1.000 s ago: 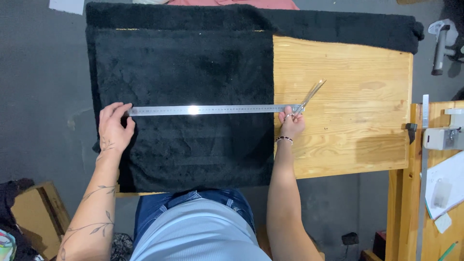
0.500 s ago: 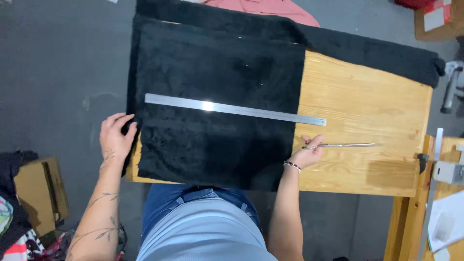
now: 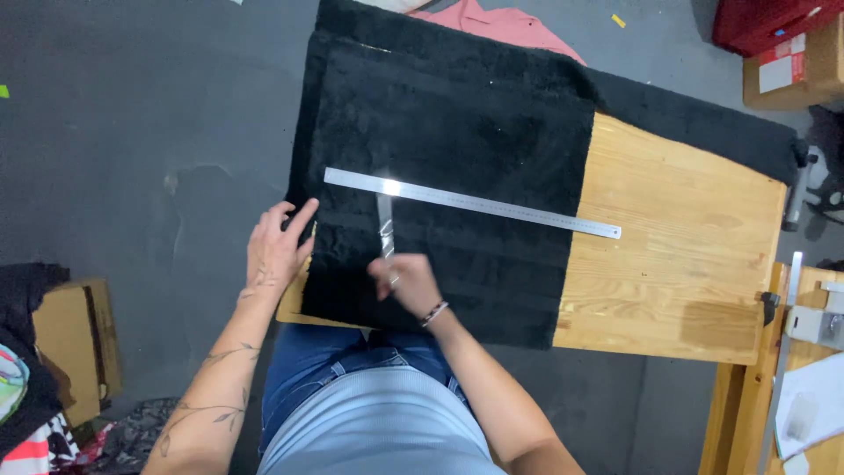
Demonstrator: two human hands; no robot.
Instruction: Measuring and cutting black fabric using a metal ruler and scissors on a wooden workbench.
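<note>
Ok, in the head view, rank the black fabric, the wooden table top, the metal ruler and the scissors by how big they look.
1. Black plush fabric, covering most area.
2. Light wooden table top; its bare part looks smaller, but the fabric hides the rest, so the true order is unsure.
3. Long steel ruler.
4. Metal scissors, held in the right hand.

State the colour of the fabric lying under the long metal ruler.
Black: the fabric under the steel ruler is a plush, plain black, shown best in the head view.

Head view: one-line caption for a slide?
Right hand holds scissors on black fabric; left hand rests at its edge below a steel ruler.
</note>
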